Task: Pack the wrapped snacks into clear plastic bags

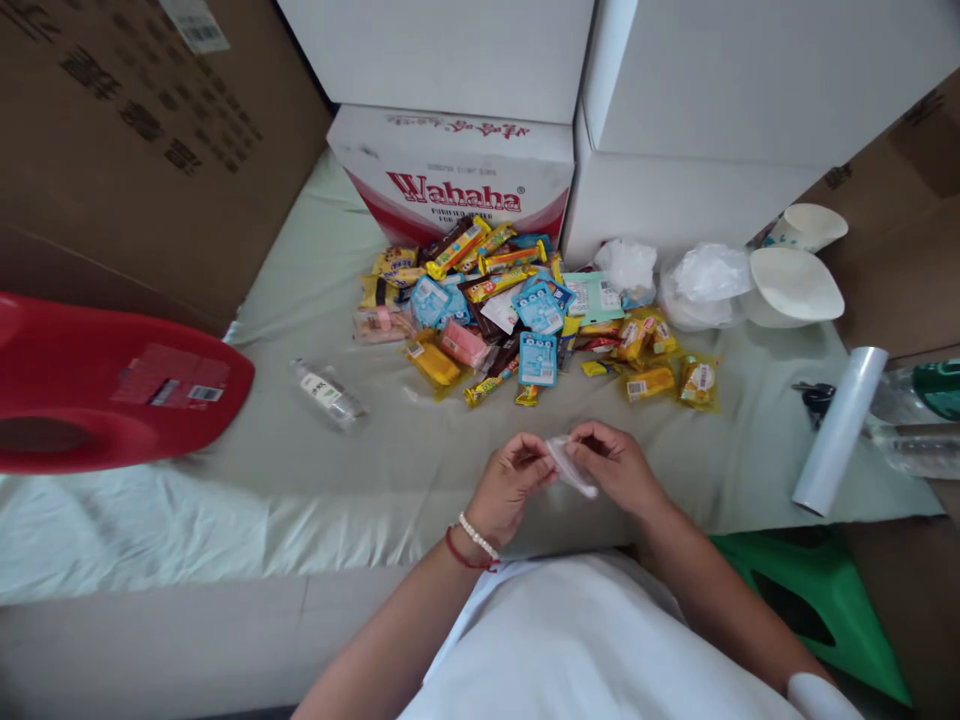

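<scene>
Between my two hands is a small, crumpled whitish plastic bag [573, 468], held just above the cloth near the front edge. My left hand [517, 478], with a white bead bracelet and a red cord at the wrist, pinches its left side. On the other side, the thumb and fingers of my right hand [611, 462] pinch its upper right edge. Beyond the hands lies a pile of wrapped snacks [495, 300] in yellow, brown, blue and pink. Several yellow-wrapped cakes [649, 383] are at its right end.
A clear packet with a label [328, 395] lies to the left, near a red plastic object [112, 390]. A Wahaha carton [465, 180] stands behind the pile. White plastic bags [705, 285], a pale bowl [795, 287], a film roll [840, 435] and bottles [919, 455] are at the right.
</scene>
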Demonstrator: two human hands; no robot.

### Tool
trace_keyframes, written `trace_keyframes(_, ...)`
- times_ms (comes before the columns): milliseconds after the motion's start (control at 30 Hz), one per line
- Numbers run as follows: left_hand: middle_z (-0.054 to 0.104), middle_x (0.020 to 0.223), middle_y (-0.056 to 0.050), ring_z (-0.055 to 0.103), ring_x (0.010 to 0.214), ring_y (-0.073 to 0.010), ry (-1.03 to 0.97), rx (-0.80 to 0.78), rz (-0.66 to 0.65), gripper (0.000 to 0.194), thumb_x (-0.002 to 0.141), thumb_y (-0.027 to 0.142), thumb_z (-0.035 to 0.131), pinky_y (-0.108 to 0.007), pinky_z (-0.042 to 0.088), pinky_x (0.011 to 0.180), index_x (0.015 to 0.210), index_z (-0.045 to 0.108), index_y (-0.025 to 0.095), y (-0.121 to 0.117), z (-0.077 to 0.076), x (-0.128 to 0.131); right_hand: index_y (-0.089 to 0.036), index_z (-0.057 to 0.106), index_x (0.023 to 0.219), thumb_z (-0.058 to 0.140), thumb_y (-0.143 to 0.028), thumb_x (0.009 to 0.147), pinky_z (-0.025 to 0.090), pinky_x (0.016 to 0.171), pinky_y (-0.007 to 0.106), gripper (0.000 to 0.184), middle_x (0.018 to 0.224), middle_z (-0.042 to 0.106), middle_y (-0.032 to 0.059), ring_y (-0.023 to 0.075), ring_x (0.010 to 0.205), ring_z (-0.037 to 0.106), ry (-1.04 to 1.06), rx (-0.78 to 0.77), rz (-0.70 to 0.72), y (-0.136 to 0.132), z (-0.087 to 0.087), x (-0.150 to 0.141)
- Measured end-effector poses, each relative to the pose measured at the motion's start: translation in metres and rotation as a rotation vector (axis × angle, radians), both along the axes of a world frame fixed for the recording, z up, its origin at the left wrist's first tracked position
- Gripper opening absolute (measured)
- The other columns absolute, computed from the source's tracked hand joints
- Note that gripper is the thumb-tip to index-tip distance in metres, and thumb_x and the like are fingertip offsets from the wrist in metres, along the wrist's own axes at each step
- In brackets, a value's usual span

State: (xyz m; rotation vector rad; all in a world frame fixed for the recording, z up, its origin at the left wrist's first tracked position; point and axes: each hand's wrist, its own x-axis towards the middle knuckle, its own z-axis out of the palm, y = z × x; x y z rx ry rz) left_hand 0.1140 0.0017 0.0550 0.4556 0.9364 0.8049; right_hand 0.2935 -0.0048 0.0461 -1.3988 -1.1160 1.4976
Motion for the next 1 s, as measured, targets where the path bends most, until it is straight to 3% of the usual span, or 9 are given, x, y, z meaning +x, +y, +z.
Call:
trace_keyframes(100, 0.059, 0.067, 0.004, 0.054, 0.059, -0.0069, 0.104, 0.048, -0.001, 0.042, 0.06, 0.039, 0.094, -0.019, 0.041, 0.055, 0.078, 0.063, 0.016, 0.009, -0.006, -0.011, -0.021, 0.062, 0.084, 0.077, -0.052, 0.079, 0.029, 0.048, 0.021, 0.035, 0.062, 0.047, -0.0061, 0.0079, 0.052, 0.038, 0.036, -0.063, -0.142, 0.005, 0.003, 0.007)
trace_keyframes(233, 0.058, 0.072, 0.004, 0.05, 0.061, -0.0073, 0.16, 0.046, 0.021, 0.044, 0.061, 0.041, 0.091, -0.02, 0.038, 0.056, 0.088, 0.066, 0.016, 0.016, -0.009, -0.03, -0.022, 0.055, 0.083, 0.08, -0.056, 0.072, 0.024, 0.044, 0.021, 0.043, 0.062, 0.043, -0.008, 0.0071, 0.048, 0.03, 0.114, -0.161, -0.291, 0.009, 0.004, 0.017)
trace_keyframes(433, 0.056, 0.088, 0.001, 0.05, 0.074, -0.0109, 0.215, 0.222, 0.05, 0.031, 0.076, 0.04, 0.078, -0.022, 0.042, 0.066, 0.09, 0.06, 0.02, 0.013, -0.016, -0.036, -0.02, 0.062, 0.083, 0.076, -0.055, 0.079, 0.03, 0.051, 0.022, 0.038, 0.067, 0.05, -0.0038, 0.0099, 0.059, 0.04, -0.145, 0.007, -0.174, 0.014, 0.004, 0.022)
trace_keyframes(567, 0.054, 0.091, 0.002, 0.048, 0.072, -0.0112, 0.391, 0.32, 0.148, 0.022, 0.083, 0.034, 0.069, -0.023, 0.041, 0.067, 0.098, 0.057, 0.023, 0.015, -0.022, -0.031, -0.023, 0.06, 0.084, 0.075, -0.056, 0.08, 0.025, 0.046, 0.022, 0.037, 0.062, 0.046, -0.0064, 0.0084, 0.05, 0.033, 0.029, -0.057, -0.173, 0.005, 0.013, 0.021)
trace_keyframes(700, 0.057, 0.094, -0.002, 0.054, 0.085, -0.0162, 0.626, 0.599, 0.19, 0.027, 0.09, 0.027, 0.062, -0.028, 0.045, 0.082, 0.117, 0.063, 0.024, 0.016, -0.022, -0.036, -0.02, 0.065, 0.077, 0.073, -0.066, 0.078, 0.03, 0.048, 0.025, 0.046, 0.066, 0.059, 0.0006, 0.0098, 0.051, 0.041, 0.173, -0.055, 0.079, -0.004, 0.022, 0.027)
trace_keyframes(733, 0.058, 0.093, -0.002, 0.056, 0.087, -0.0173, 0.632, 0.674, 0.191, 0.029, 0.09, 0.026, 0.062, -0.03, 0.045, 0.084, 0.119, 0.064, 0.024, 0.015, -0.021, -0.038, -0.02, 0.066, 0.075, 0.07, -0.069, 0.078, 0.031, 0.048, 0.025, 0.05, 0.066, 0.06, 0.0022, 0.0102, 0.051, 0.042, 0.177, -0.056, 0.065, -0.002, 0.021, 0.029)
trace_keyframes(900, 0.063, 0.09, -0.006, 0.059, 0.085, -0.0192, 0.573, 0.992, -0.048, 0.035, 0.089, 0.02, 0.059, -0.033, 0.05, 0.081, 0.122, 0.07, 0.029, 0.008, -0.016, -0.044, -0.022, 0.06, 0.079, 0.08, -0.068, 0.066, 0.022, 0.043, 0.021, 0.051, 0.064, 0.052, -0.0031, 0.0071, 0.048, 0.03, 0.098, -0.058, -0.513, 0.035, 0.014, 0.034)
trace_keyframes(933, 0.064, 0.09, -0.007, 0.059, 0.084, -0.0189, 0.557, 1.03, -0.128, 0.034, 0.089, 0.02, 0.058, -0.033, 0.051, 0.08, 0.119, 0.072, 0.029, 0.007, -0.015, -0.045, -0.022, 0.061, 0.082, 0.08, -0.067, 0.066, 0.023, 0.043, 0.021, 0.051, 0.067, 0.054, -0.0027, 0.0068, 0.049, 0.031, 0.078, -0.038, -0.506, 0.041, 0.016, 0.033)
trace_keyframes(1000, 0.064, 0.088, -0.008, 0.061, 0.084, -0.0191, 0.511, 1.076, -0.263, 0.03, 0.09, 0.02, 0.058, -0.035, 0.052, 0.083, 0.112, 0.076, 0.03, 0.006, -0.012, -0.044, -0.022, 0.066, 0.089, 0.079, -0.065, 0.07, 0.027, 0.045, 0.021, 0.048, 0.074, 0.06, -0.0012, 0.0072, 0.052, 0.035, 0.02, 0.007, -0.264, 0.047, 0.025, 0.029)
